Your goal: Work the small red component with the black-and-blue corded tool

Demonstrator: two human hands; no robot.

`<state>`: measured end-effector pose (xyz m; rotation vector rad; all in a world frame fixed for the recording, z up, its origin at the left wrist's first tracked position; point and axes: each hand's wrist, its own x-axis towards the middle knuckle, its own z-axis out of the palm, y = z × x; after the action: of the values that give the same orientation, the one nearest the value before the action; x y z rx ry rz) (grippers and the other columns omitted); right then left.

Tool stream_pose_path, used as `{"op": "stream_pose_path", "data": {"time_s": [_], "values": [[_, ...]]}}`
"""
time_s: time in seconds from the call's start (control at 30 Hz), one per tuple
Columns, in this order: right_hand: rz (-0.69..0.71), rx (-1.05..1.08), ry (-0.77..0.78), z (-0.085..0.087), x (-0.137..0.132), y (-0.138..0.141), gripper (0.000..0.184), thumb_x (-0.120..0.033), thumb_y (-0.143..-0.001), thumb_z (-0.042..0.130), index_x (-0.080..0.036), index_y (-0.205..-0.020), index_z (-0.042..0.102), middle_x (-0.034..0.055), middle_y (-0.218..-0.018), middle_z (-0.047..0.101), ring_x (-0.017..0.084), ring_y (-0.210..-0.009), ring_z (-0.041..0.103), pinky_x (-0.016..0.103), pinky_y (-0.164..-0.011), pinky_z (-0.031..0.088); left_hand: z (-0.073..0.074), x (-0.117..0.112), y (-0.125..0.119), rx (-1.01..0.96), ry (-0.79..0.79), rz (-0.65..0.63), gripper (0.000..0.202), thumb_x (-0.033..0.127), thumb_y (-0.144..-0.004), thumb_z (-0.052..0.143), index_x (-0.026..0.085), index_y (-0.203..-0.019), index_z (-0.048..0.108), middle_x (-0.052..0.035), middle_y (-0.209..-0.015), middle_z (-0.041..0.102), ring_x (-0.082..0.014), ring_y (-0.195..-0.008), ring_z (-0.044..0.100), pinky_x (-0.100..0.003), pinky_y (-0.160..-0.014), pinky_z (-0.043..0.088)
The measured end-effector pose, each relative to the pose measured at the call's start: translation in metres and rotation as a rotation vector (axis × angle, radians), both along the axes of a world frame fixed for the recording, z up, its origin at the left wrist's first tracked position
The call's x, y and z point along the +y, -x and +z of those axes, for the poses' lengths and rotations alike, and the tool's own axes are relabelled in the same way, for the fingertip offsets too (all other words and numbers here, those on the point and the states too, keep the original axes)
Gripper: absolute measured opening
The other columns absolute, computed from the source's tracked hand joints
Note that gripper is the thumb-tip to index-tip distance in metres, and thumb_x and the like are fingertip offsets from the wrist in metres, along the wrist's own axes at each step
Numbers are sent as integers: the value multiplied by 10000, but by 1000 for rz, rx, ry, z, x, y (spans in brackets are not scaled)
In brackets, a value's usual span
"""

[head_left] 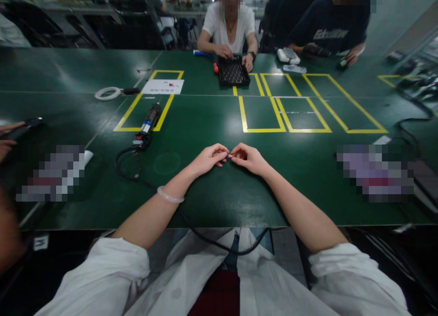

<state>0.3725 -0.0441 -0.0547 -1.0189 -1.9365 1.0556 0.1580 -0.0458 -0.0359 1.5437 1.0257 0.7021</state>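
My left hand [208, 159] and my right hand [249, 158] meet over the middle of the green table [212, 188]. Both pinch a tiny part [229, 156] between their fingertips; it is too small to name. A pale bangle [169, 196] circles my left wrist. Both forearms rest on the table, sleeves rolled up. An electric screwdriver [148, 124] lies to the upper left of my hands, its black cable [137, 170] curling toward the table's front edge and down past my lap.
Yellow tape outlines [284, 111] mark boxes on the table. A black tray [233, 73] sits before a person across the table. A white paper [163, 86] and a coiled white ring [106, 93] lie far left. Another person's hand [7, 138] shows at the left edge.
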Motion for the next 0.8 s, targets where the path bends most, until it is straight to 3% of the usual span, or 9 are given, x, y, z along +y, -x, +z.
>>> {"op": "stream_pose_path", "data": {"time_s": [0.17, 0.27, 0.37, 0.43, 0.5, 0.67, 0.8], "values": [[11, 6, 16, 2, -1, 0, 194, -320, -828, 674, -180, -947, 611, -24, -700, 585, 114, -601, 514, 257, -596, 405, 6, 15, 23, 207, -276, 127, 300, 381, -902, 568, 148, -1084, 619, -89, -1037, 675, -193, -926, 643, -356, -847, 522], [15, 8, 22, 3, -1, 0, 192, -312, -825, 674, -178, -948, 612, -25, -700, 581, 113, -606, 511, 257, -600, 406, 13, 28, 54, 441, -517, 340, 264, 341, -909, 553, 165, -1091, 626, -99, -1112, 651, -229, -1023, 614, -407, -953, 473], [12, 13, 25, 3, -2, 0, 188, -310, -825, 673, -177, -945, 615, -26, -695, 575, 113, -607, 507, 257, -599, 404, 22, 35, 95, 684, -610, 632, 317, 347, -899, 578, 168, -1159, 606, -132, -1248, 585, -320, -1215, 509, -501, -1054, 368], [11, 13, 22, 3, -2, 0, 188, -310, -827, 673, -174, -943, 616, -24, -693, 575, 113, -604, 507, 257, -595, 401, 28, 34, 122, 805, -567, 795, 436, 408, -902, 595, 155, -1256, 569, -137, -1336, 528, -381, -1311, 413, -554, -1078, 296], [12, 10, 22, 3, -2, 0, 190, -312, -828, 675, -172, -943, 617, -23, -693, 577, 113, -602, 508, 257, -593, 401, 32, 32, 146, 937, -452, 872, 584, 476, -901, 609, 128, -1357, 501, -138, -1400, 478, -415, -1331, 380, -575, -1065, 280], [9, 5, 32, 2, -1, 0, 205, -336, -833, 680, -179, -948, 617, -25, -685, 582, 114, -604, 513, 255, -591, 405, 34, 31, 182, 1193, -64, 783, 686, 528, -856, 653, 117, -1371, 460, -169, -1356, 503, -336, -1141, 517, -466, -884, 446], [11, 6, 42, 2, -1, 0, 212, -343, -833, 679, -177, -949, 616, -26, -679, 584, 113, -595, 509, 253, -583, 398, 35, 33, 188, 1226, -44, 723, 642, 547, -846, 655, 149, -1326, 502, -122, -1239, 539, -271, -1028, 526, -407, -832, 462]]}}
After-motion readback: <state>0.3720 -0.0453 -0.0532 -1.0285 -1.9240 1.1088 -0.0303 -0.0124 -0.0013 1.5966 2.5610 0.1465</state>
